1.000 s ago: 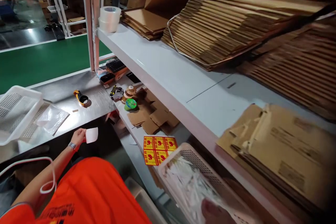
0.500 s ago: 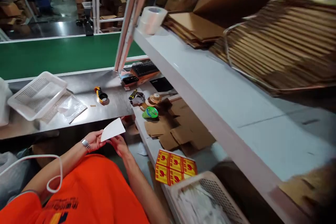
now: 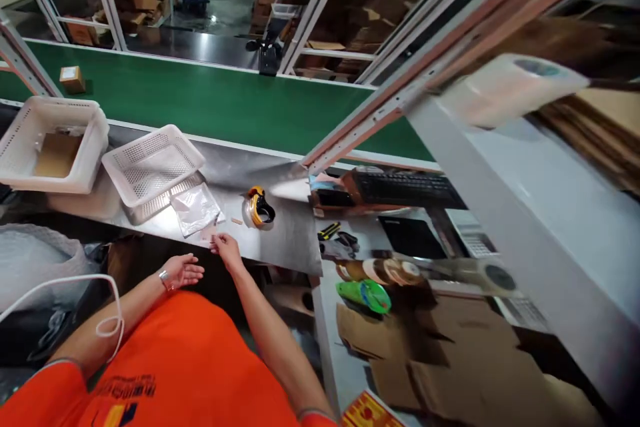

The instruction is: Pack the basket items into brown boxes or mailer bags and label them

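Observation:
My left hand [image 3: 184, 271] is palm up just off the front edge of the steel table, fingers stretched out and apart, holding nothing. My right hand [image 3: 228, 251] reaches to that edge with thumb and fingertips pinched together. A small pale patch shows at its fingertips; what they hold, if anything, I cannot make out. Just beyond lies a clear plastic bag [image 3: 197, 209], flat on the steel table [image 3: 285, 240]. To its right sits a yellow and black tape dispenser [image 3: 260, 208], with a small brown strip [image 3: 237, 221] close by.
A shallow white basket [image 3: 155, 163] stands behind the bag, and a deeper white basket [image 3: 90, 147] holding a brown carton is at left. A green conveyor belt [image 3: 200, 93] runs behind. On the right are a green cup [image 3: 364, 295], flattened cardboard [image 3: 465, 360] and a shelf post [image 3: 360, 117].
The white sheet that both hands held is no longer recognisable. My hands have separated, the left opening and the right moving to the table edge by the bag. The view has swung left.

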Motion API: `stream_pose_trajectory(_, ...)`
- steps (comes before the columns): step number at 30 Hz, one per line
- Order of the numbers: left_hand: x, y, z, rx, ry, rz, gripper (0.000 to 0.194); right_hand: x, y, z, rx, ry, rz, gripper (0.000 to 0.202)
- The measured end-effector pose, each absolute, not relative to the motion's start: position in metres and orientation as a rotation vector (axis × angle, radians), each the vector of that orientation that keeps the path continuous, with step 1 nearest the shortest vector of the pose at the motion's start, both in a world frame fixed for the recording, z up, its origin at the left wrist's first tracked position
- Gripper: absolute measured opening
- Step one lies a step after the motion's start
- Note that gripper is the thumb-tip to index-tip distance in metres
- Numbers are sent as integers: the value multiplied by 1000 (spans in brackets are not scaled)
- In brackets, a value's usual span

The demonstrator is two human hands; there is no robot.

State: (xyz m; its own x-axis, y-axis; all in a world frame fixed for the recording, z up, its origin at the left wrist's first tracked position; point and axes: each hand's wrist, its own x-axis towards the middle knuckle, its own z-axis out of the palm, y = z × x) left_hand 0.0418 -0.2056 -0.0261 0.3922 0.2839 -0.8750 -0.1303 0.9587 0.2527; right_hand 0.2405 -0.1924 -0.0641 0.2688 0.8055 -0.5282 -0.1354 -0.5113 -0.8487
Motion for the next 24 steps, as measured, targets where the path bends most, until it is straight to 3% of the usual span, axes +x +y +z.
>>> stream_pose_trajectory(5, -8, -173, -39, 362, 1333, 341, 17, 242, -122, -86, -2052, -882, 1281, 14)
stream_pose_trajectory(11, -45, -137, -65, 507, 1365, 340, 35, 243, -100, -96, -2414, -1240, 1119, 21)
stream_pose_trajectory(15, -50, -125, -79, 539, 1333, 282, 30, 248, -95, -84, -2500, -1543, 995, 25)
stream_pose_trajectory(20, -52, -105, -91, 528, 1355, 380, 28, 275, -72, -99, -2452, -1874, 784, 26)
stream_pose_trajectory(24, -60, -108, -94, 512, 1410, 459, 35, 279, -55, -138, -1934, -2132, 368, 42)
